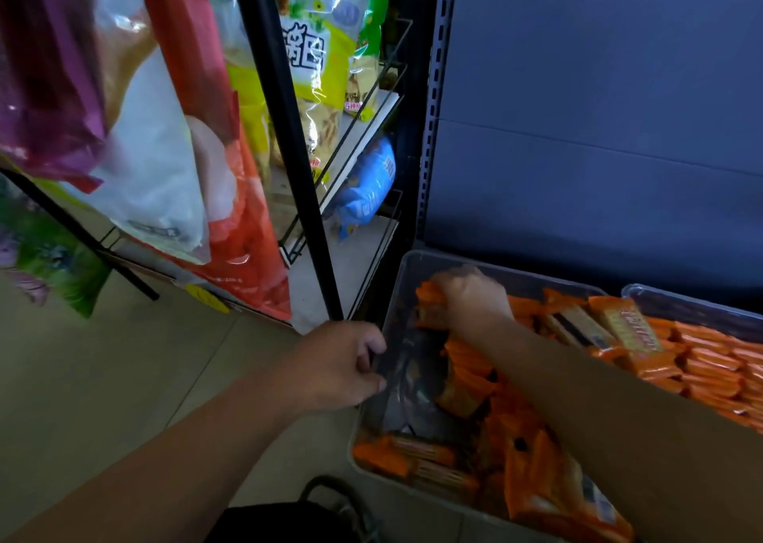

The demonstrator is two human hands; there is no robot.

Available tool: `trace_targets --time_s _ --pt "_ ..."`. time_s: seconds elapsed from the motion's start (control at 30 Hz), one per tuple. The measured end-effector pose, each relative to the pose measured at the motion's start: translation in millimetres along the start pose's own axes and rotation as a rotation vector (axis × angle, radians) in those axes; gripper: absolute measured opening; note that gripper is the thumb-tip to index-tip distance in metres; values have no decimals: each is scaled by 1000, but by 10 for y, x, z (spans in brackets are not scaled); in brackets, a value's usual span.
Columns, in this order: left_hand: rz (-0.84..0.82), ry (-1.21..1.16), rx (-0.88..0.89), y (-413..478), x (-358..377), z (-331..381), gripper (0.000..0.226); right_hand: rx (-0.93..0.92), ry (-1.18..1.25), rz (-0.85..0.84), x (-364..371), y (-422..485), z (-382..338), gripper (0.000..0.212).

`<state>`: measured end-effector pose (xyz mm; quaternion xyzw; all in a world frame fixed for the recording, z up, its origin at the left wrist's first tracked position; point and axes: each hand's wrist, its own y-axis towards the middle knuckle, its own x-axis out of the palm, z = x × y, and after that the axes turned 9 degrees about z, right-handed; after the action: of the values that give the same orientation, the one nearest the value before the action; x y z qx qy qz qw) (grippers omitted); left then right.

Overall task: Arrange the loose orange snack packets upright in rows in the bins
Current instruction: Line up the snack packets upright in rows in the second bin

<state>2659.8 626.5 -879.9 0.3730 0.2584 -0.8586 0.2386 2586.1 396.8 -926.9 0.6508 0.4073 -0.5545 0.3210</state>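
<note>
Clear plastic bin (396, 282) fills five o'clock of the view, loose orange packets (470, 377) heaped inside, flat and tilted, long axes every which way. Two at its seven o'clock corner lie flat, pointing toward four. Second bin (693, 307) at three o'clock holds packed rows (710, 361) standing on edge. Left hand (342, 363) clamps the first bin's nine o'clock wall, fingers curled over the rim. Right hand (475, 299), knuckles up at the eleven o'clock corner, curls its fingers down round a clutch of packets (427, 294) poking out toward nine.
</note>
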Motion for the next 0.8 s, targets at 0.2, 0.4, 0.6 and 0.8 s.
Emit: trace_targets --time_s 0.2,0.4,0.6,0.8 --pt "-319 158 197 -198 107 227 32 -25 -177 110 -211 -13 42 44" --pt "-459 417 317 -329 191 330 25 85 391 106 -586 -562 272 6" --pt "-292 214 318 -176 -129 542 14 72 703 -112 -779 -1329 207 22" --pt "-129 -138 313 -141 -165 954 33 211 1010 -185 -887 -1529 82 25"
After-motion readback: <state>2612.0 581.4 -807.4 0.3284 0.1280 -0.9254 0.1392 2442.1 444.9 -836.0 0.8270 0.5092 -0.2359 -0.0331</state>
